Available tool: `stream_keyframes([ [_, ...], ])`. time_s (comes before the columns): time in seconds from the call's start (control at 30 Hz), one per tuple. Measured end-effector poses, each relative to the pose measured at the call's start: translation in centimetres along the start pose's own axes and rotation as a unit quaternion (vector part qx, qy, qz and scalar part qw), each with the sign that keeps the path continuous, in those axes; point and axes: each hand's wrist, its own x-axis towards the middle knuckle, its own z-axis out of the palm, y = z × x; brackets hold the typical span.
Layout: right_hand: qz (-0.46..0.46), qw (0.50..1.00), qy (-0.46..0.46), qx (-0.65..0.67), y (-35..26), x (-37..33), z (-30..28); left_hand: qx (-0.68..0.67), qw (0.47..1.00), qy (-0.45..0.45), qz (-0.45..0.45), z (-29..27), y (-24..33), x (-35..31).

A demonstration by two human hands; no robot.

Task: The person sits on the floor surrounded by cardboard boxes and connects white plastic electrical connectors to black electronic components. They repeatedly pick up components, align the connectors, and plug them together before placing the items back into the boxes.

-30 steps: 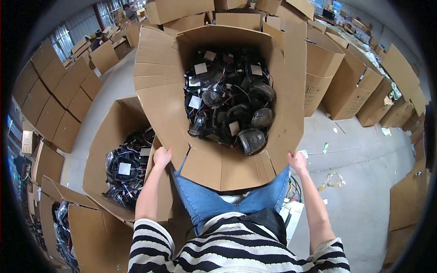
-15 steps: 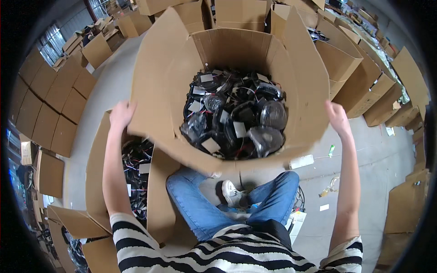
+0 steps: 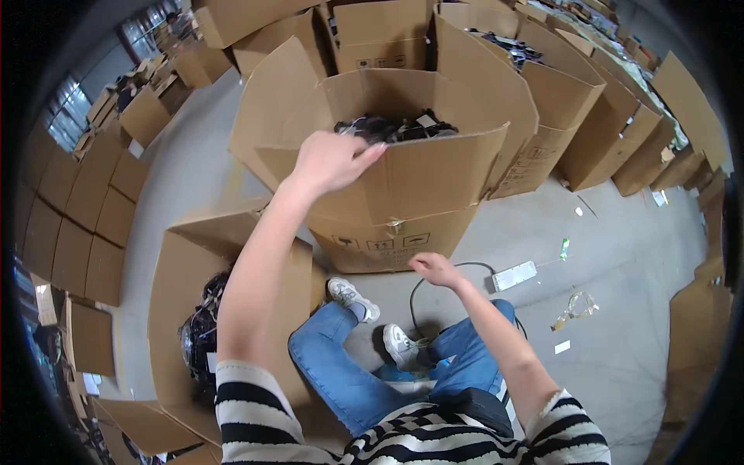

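Note:
A tall cardboard box (image 3: 411, 182) stands before me with its flaps raised. Over the top edge of its near flap, my left hand (image 3: 329, 161) is closed, the thumb on my side and the fingers partly hidden behind the cardboard. Inside are black parts (image 3: 399, 128) with pale labels, mostly hidden by that flap. My right hand (image 3: 436, 270) is low in front of the box, fingers curled, with nothing visible in them. At my left, a second open cardboard box (image 3: 182, 287) holds black wrapped parts (image 3: 203, 333), partly covered by my left forearm.
A white rectangular block (image 3: 514, 276) with a black cable lies on the floor at right, near clear tangled plastic (image 3: 575, 310) and a green scrap (image 3: 565, 248). More open boxes (image 3: 562, 93) line the back right. Stacked cartons (image 3: 85, 209) stand far left.
My left hand has moved right onto the near flap, and my right hand has come inward and down. The near flap now stands up, hiding most of the contents.

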Motion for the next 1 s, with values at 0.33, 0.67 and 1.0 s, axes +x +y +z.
stream_keyframes([
  [0.33, 0.06, 0.961, 0.177, -0.206, 5.2, 8.6, 2.7, -0.165, 0.979, -0.043, 0.111, 10.4, 5.0, -14.5],
  [0.67, 0.137, 0.97, -0.193, 0.057, 2.4, -23.4, 8.9, -0.16, 0.977, -0.058, -0.127, 28.9, -0.4, -11.7],
  [1.0, 0.099, 0.891, 0.311, 0.316, 8.0, -12.5, -14.5, -0.364, 0.917, -0.15, -0.063, 24.8, 1.9, -10.0],
])
